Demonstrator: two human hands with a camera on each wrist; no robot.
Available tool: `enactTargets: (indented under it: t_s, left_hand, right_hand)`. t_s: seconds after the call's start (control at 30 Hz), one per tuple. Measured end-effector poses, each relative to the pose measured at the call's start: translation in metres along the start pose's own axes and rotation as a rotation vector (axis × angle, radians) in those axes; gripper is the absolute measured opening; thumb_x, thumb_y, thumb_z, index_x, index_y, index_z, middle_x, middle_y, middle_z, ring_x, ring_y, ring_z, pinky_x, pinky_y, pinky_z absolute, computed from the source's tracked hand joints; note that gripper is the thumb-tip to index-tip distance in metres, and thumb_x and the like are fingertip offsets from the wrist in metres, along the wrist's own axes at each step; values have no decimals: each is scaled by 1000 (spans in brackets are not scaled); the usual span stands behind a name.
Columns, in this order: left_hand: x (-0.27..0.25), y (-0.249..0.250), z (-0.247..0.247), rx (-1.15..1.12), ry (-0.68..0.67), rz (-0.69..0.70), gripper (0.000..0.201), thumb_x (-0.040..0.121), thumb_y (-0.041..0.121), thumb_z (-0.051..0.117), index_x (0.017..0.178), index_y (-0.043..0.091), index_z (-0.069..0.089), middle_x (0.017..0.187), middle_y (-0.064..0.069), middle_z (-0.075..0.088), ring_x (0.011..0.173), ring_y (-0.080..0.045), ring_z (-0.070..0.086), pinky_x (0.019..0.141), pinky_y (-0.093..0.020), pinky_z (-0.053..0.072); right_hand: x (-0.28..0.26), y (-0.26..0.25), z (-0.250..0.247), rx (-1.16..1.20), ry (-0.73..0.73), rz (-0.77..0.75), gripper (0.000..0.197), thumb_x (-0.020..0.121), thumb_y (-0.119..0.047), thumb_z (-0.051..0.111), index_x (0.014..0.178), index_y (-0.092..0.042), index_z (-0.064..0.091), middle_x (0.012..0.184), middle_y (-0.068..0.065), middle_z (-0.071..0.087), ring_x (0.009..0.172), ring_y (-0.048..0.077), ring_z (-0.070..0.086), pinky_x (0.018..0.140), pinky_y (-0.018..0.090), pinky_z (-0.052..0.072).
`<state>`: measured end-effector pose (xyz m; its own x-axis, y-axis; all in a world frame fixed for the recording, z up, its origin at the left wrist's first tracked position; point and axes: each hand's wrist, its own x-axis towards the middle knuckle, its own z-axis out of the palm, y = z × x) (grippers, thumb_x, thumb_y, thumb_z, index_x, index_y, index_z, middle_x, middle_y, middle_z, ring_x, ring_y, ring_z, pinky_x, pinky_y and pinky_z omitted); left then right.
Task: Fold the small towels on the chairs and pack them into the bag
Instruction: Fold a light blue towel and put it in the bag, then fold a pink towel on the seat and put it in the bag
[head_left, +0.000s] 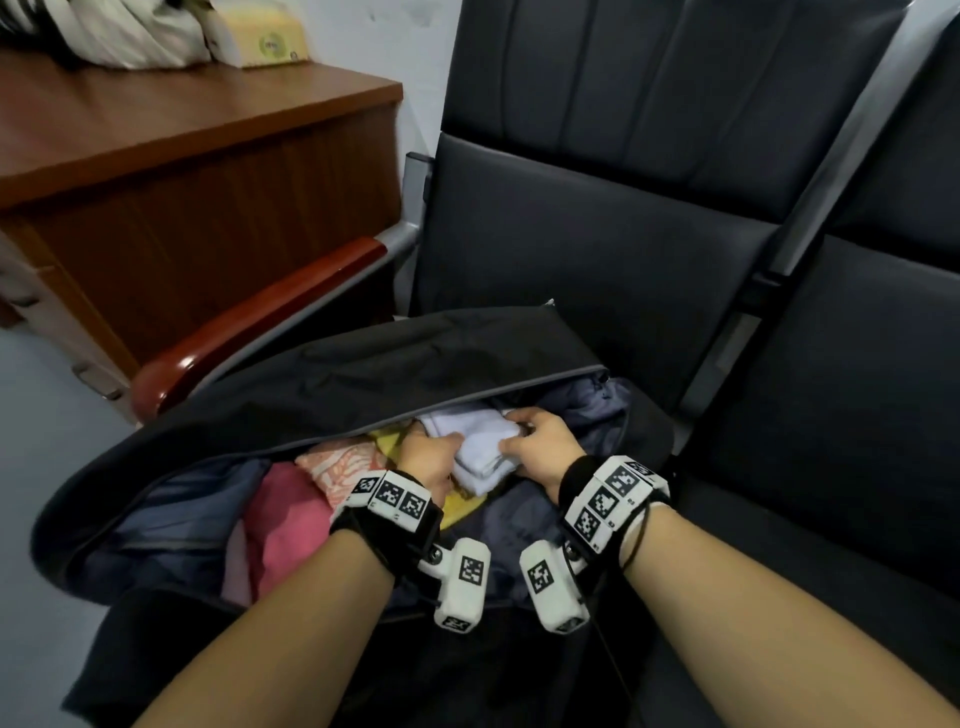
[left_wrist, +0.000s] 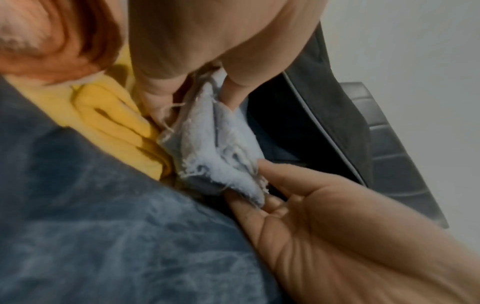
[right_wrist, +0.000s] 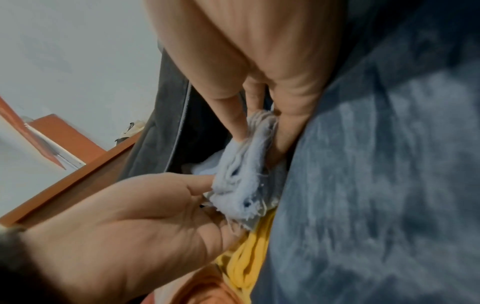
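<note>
While both our hands reach into the open bag (head_left: 291, 395), they grip a folded pale blue towel (head_left: 480, 447) between them, one at each end. Our left hand (head_left: 428, 457) pinches its frayed end with thumb and fingers curled round the layers, and our right hand (head_left: 540, 444) clamps the opposite end the same way. Under and just left of our left hand lies a yellow towel (left_wrist: 114, 117), touching the blue one; further left sit an orange patterned towel (head_left: 337, 465) and a pink one (head_left: 285, 519). The bag rests on a dark chair (head_left: 597, 249), beyond our hands. A wooden worktop (head_left: 156, 135) stands well off to the left.
</note>
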<state>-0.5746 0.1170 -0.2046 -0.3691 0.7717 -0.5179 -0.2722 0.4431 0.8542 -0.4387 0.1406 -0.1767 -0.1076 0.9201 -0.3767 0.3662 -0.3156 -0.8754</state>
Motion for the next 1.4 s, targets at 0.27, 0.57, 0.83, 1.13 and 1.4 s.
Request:
enactTargets:
  t_s: [0.27,0.57,0.83,1.13,1.4]
  left_hand:
    - [-36,24,2,140,63,85,31,84,5,61,114,-1,52,119,-16,61,102,-29,58,90,-37,48]
    - [-186,51,79,322,-148,498,21,83,-4,58,95,13,65,86,-3,65,80,-19,61,72,-28,51]
    - [-347,-44,250,568,-553,597,21,81,-1,59,87,16,70,82,0,66,73,-14,60,69,-26,48]
    - [-473,-217,417,814,-897,609,26,81,-7,59,81,17,69,78,4,64,76,-13,58,66,-18,44]
    - [-491,-300,485,936,-1064,510,35,80,-14,55,83,16,71,83,-1,70,75,-12,63,68,-14,50]
  right_hand:
    - [-29,-24,-16,-22,26,-110,38,89,-6,65,126,-4,60,118,15,64,97,26,61,83,36,50]
    - [-172,-36,-145,149,234,-231,15,90,-10,65,103,-16,64,94,7,61,82,18,58,63,32,49]
    - [-340,99,-348,249,624,-188,13,87,-14,65,96,-23,65,95,2,62,93,21,65,67,33,55]
    - [-483,308,-505,216,963,32,24,85,-3,57,105,-15,64,98,6,67,90,23,64,82,35,52]
    - [-478,413,-554,-308,741,184,52,87,1,52,131,-25,63,147,3,50,129,25,52,110,33,39]
